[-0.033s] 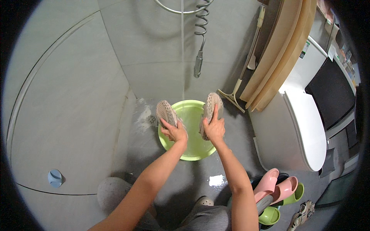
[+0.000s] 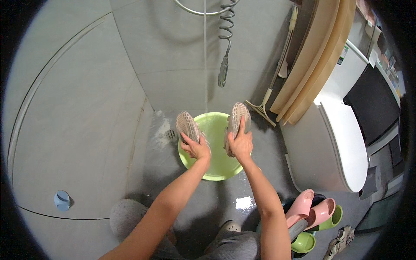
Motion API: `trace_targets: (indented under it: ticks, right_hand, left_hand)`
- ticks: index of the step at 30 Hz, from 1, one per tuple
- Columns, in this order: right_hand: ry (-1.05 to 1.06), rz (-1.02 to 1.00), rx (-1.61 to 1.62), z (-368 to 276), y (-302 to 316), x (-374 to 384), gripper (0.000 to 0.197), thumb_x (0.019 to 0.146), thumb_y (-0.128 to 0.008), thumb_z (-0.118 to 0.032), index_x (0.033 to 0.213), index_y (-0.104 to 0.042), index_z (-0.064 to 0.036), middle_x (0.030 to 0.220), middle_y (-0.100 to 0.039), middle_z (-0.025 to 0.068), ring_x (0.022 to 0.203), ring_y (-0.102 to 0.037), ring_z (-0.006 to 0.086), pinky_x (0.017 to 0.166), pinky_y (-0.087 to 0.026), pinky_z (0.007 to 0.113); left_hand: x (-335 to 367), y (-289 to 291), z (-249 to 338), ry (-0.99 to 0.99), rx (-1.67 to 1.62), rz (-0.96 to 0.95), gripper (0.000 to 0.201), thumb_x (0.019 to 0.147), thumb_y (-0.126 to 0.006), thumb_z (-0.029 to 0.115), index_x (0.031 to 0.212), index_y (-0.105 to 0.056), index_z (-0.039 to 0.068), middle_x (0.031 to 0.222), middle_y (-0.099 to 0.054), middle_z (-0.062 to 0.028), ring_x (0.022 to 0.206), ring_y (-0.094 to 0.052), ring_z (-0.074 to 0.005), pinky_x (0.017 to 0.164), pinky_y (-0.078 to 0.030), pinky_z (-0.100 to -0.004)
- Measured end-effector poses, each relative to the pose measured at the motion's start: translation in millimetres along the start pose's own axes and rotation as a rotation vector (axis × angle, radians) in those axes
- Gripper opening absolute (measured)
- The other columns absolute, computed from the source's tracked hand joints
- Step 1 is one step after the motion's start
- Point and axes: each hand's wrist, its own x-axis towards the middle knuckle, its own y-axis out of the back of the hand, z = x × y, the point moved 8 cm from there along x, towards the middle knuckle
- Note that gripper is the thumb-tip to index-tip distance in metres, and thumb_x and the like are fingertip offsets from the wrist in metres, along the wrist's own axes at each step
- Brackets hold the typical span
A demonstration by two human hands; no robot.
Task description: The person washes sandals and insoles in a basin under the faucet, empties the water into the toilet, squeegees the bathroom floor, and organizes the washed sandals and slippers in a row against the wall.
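My left hand (image 2: 197,147) grips a pale shoe (image 2: 186,124), its patterned sole turned up, above the left side of a round green basin (image 2: 216,176). On the right, my right hand (image 2: 242,143) holds a matching shoe (image 2: 238,119) over the basin's right rim, index finger stretched along the sole. Between the two shoes, a thin stream of water (image 2: 205,65) falls from above toward the basin's far side. Shallow liquid seems to lie in the basin. My hands cover the lower ends of both shoes.
A coiled hose (image 2: 227,30) hangs on the tiled wall. At the right are a squeegee (image 2: 264,106), a tan curtain (image 2: 318,56), a white toilet (image 2: 342,147) and several slippers (image 2: 301,208). A floor drain (image 2: 170,134) lies left of the basin; the grey floor (image 2: 208,195) looks wet.
Both shoes sit very slightly higher, and both hands keep their hold. Nothing else has visibly moved.
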Motion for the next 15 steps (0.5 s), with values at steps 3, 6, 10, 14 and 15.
trace_targets:
  ticks: [3,6,10,14,15]
  right_hand:
    - [-0.020,-0.138,0.009,-3.6,-21.9,-8.1,0.084,0.076,-0.055,-0.040,0.142,-0.005,-0.0273,0.096,-0.047,0.0326,0.088,-0.052,0.0435,0.074,-0.047,0.047]
    - [-0.061,-0.167,-0.081,18.5,-68.5,-24.9,0.089,0.074,-0.057,-0.045,0.142,-0.001,-0.0301,0.099,-0.047,0.0318,0.085,-0.054,0.0441,0.076,-0.046,0.049]
    - [-0.126,-0.409,-0.142,24.9,-122.4,-43.6,0.091,0.075,-0.058,-0.045,0.141,0.003,-0.0321,0.108,-0.044,0.0333,0.100,-0.050,0.0443,0.080,-0.045,0.047]
    - [-0.167,-0.595,-0.158,33.3,-151.9,-33.3,0.092,0.078,-0.058,-0.038,0.141,0.009,-0.0299,0.117,-0.039,0.0361,0.110,-0.046,0.0414,0.086,-0.044,0.044]
    - [-0.177,-0.607,-0.162,43.9,-162.4,-35.5,0.092,0.078,-0.058,-0.038,0.141,0.009,-0.0299,0.117,-0.039,0.0361,0.110,-0.046,0.0414,0.086,-0.044,0.044]
  left_hand:
    - [-2.9,-2.6,-1.1,-0.092,0.080,-0.024,0.079,0.079,-0.060,0.026,0.141,-0.011,0.025,0.136,-0.017,-0.0175,0.121,-0.029,-0.0355,0.094,-0.029,-0.0519]
    - [-13.1,-29.1,-21.9,-0.083,0.195,-0.143,0.077,0.080,-0.060,0.028,0.140,-0.012,0.029,0.136,-0.017,-0.0185,0.123,-0.027,-0.0349,0.093,-0.027,-0.0525]
    - [-7.3,-47.6,-73.8,0.189,0.429,-0.171,0.079,0.081,-0.060,0.031,0.141,-0.008,0.033,0.139,-0.011,-0.0229,0.128,-0.022,-0.0349,0.096,-0.026,-0.0515]
    - [-4.8,-72.8,-90.1,0.212,0.436,-0.235,0.080,0.081,-0.059,0.028,0.142,-0.006,0.030,0.141,-0.010,-0.0222,0.128,-0.022,-0.0364,0.100,-0.027,-0.0484]
    - [-6.4,-78.9,-96.6,0.173,0.495,-0.223,0.079,0.082,-0.058,0.028,0.142,-0.007,0.029,0.141,-0.012,-0.0222,0.127,-0.024,-0.0369,0.100,-0.028,-0.0480]
